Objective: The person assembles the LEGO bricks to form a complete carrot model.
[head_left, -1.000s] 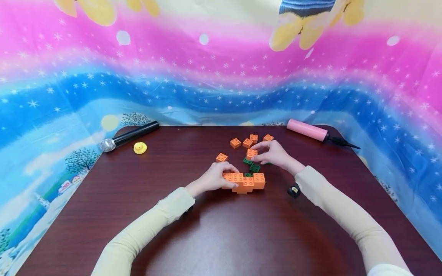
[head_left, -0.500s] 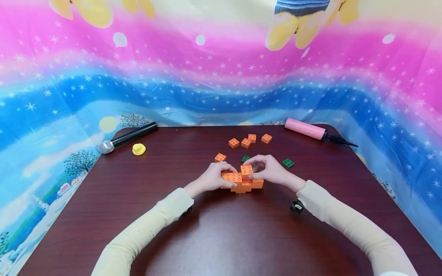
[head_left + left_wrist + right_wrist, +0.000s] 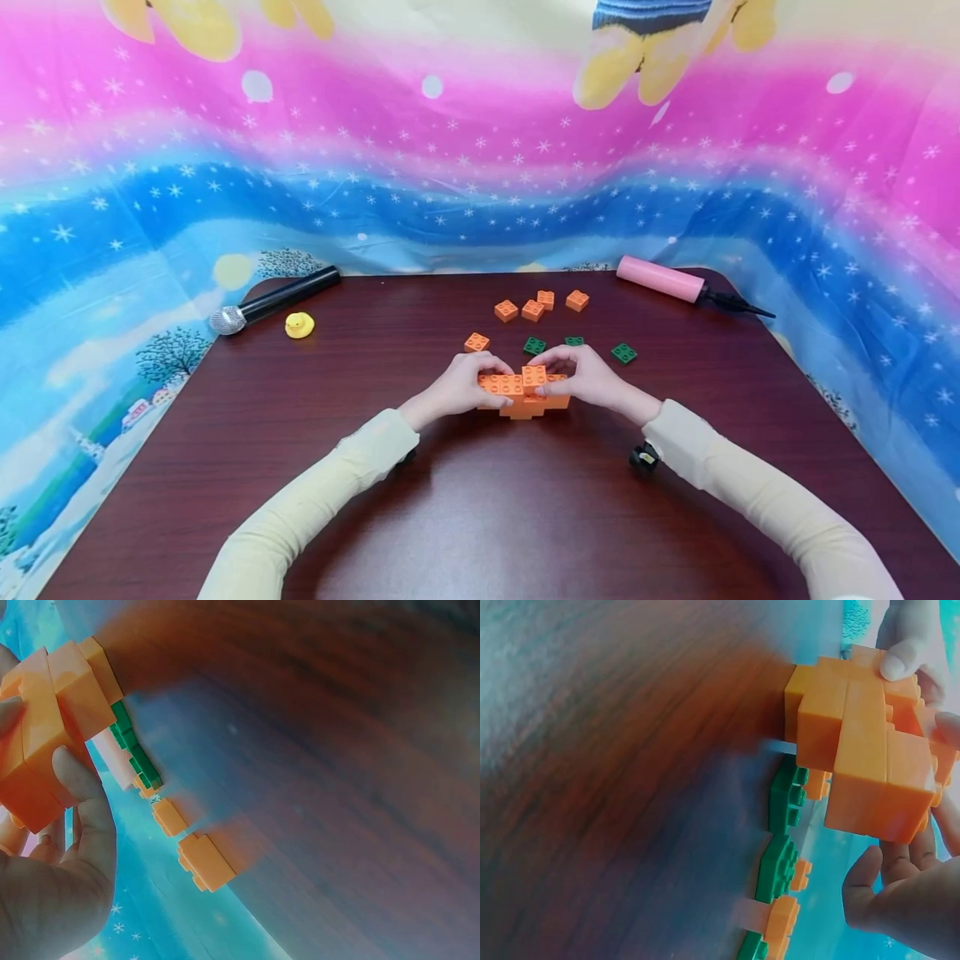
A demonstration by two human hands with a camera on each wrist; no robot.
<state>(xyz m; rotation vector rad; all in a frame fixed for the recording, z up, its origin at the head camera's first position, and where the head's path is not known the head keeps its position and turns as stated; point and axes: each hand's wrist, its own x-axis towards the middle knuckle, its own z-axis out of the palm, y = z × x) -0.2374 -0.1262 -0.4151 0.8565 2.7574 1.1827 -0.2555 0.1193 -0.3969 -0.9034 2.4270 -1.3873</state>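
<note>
In the head view an assembly of orange building bricks (image 3: pixel 522 407) stands on the table. My left hand (image 3: pixel 459 385) grips its left end, thumb on the near side and fingers behind. My right hand (image 3: pixel 581 379) pinches a square orange brick (image 3: pixel 533 377) by its right side, just at the top of the assembly; whether it is pressed fully down, I cannot tell. The left wrist view has the left thumb (image 3: pixel 81 776) against the orange assembly (image 3: pixel 52 727). In the right wrist view, part of the right hand (image 3: pixel 911 889) shows below the assembly (image 3: pixel 862 742).
Three green bricks (image 3: pixel 623 353) lie behind the hands. Several loose orange bricks (image 3: pixel 506 311) are farther back. A microphone (image 3: pixel 288 296) and a yellow rubber duck (image 3: pixel 299 325) lie at the left. A pink hand pump (image 3: pixel 660 279) lies at the back right. A patterned cloth (image 3: pixel 450 183) surrounds the table (image 3: pixel 480 517).
My right hand has brought the pinched orange brick nearer and down onto the assembly, uncovering green bricks behind. My left hand has kept its grip on the assembly.
</note>
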